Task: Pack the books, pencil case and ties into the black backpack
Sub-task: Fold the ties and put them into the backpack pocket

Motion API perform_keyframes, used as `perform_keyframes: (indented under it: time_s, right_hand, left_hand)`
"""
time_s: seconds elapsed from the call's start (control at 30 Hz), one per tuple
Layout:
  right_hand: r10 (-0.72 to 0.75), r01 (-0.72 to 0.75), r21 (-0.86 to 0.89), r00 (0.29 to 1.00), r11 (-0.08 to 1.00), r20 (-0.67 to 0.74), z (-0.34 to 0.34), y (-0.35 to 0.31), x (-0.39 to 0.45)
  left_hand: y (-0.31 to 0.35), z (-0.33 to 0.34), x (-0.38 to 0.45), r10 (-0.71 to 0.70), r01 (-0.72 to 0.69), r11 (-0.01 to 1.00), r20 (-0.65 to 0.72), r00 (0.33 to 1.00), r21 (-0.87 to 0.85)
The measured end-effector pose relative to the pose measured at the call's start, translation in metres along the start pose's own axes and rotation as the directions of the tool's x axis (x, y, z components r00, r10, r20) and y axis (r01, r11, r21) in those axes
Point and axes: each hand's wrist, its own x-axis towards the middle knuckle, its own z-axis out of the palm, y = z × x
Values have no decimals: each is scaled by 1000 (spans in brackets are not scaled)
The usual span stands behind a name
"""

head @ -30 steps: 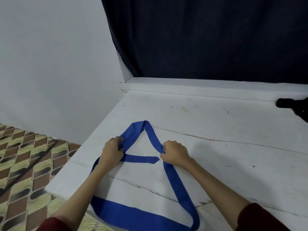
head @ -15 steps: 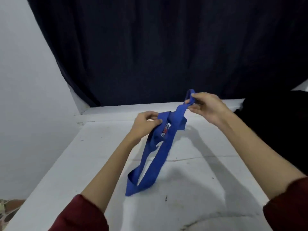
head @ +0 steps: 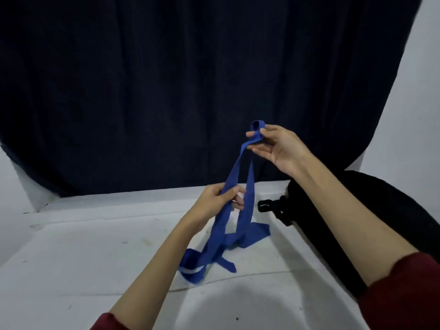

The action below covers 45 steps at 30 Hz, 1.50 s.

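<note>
A long blue tie (head: 234, 184) hangs doubled over the white table (head: 95, 258). My right hand (head: 277, 148) pinches its folded top, held high in front of the dark curtain. Lower down, my left hand (head: 217, 203) grips the two hanging strands above the table. The tie's loose ends lie crossed on the table surface below my left hand. The black backpack (head: 357, 225) lies at the right, partly behind my right forearm, with a strap buckle (head: 266, 206) pointing left. I see no books or pencil case.
A dark navy curtain (head: 166, 91) fills the back. White wall shows at the far left and upper right. The table's raised back ledge (head: 119, 201) runs under the curtain.
The tie went from lying flat on the table to being lifted. My right hand has raised its folded end higher, and the lower ends now trail crossed on the table. The backpack has come into view.
</note>
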Motion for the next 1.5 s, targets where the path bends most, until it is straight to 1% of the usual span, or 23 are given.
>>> perform_keyframes:
  time_s: [0.1,0.23,0.27,0.3,0.37,0.43,0.47,0.5,0.57,0.63,0.73,0.8,0.83,0.9,0.97,1.03,1.07,1.17,1.23,1.33,1.37,1.43,1.5]
  right_hand:
    - [11,-11,-1,1000,1000,-21,-31,-11,12]
    - [153,-152,-57,988,987,18,-54,-5,21]
    - [172,-171,-58,985,984,9,-56,-2,25]
    - [181,-181,-64,984,981,-6,-56,1,29]
    - [178,-178,-81,984,981,-6,-54,3,35]
    - [182,-175,-86,980,981,87,-47,0,36]
    - [184,-170,-96,970,981,161,-41,-3,34]
    - [183,-156,-125,953,980,241,-36,-7,31]
    - [165,-84,-221,909,972,383,-26,-16,26]
    - [125,9,-282,882,960,454,-18,-24,24]
    - [31,133,-354,906,926,422,-17,-35,30]
    - [-6,191,-440,921,878,389,-25,-38,38]
    - [-1,195,-462,922,865,386,-32,-38,42]
    - [47,159,-427,900,890,434,-48,-35,50]
    - [86,125,-376,864,918,496,-55,-32,53]
    - [48,140,-361,884,922,465,-49,-34,56]
    - [12,142,-334,907,932,420,-42,-37,58]
    - [-55,118,-158,934,980,354,-18,-57,62]
    - [-91,143,-135,938,980,333,-5,-73,65]
    - [-108,194,-211,927,958,358,9,-88,67]
    - [-97,180,-187,918,966,385,13,-90,66]
    - [-78,118,-67,900,991,428,17,-91,64]
    - [-76,115,-60,891,991,447,18,-89,63]
  left_hand:
    - [-6,-3,3,-22,22,1000,-77,997,-10]
    - [5,-14,15,9,-15,1000,-229,973,-24]
    - [11,-18,20,21,-26,999,-240,970,-22]
    - [19,-20,23,21,-22,1000,-211,977,-1]
    - [32,-20,22,-46,49,994,-28,999,101]
    - [34,-19,21,-184,156,971,147,972,183]
    - [30,-17,23,-208,180,970,172,963,165]
    - [28,-13,26,-176,160,981,154,972,108]
    - [28,-3,34,-16,16,1000,60,998,9]
    - [31,10,40,83,-84,996,52,995,6]
    - [40,22,43,75,-78,996,73,994,38]
    - [46,14,41,32,-32,999,36,999,-9]
    - [50,8,39,5,-4,999,20,1000,-48]
    - [67,-4,36,-4,4,991,3,1000,-136]
    - [99,-10,36,72,-78,984,-47,996,-163]
    - [144,-15,38,217,-223,974,-92,972,-50]
    - [168,-18,39,289,-288,957,-77,954,29]
    - [223,-26,37,379,-382,904,52,924,192]
    - [234,-29,42,386,-393,896,77,919,207]
    - [229,-30,56,378,-357,904,-52,924,236]
    - [227,-30,59,382,-345,899,-101,918,269]
    - [222,-35,64,390,-306,871,-161,906,384]
    - [216,-42,68,402,-282,857,-217,890,430]
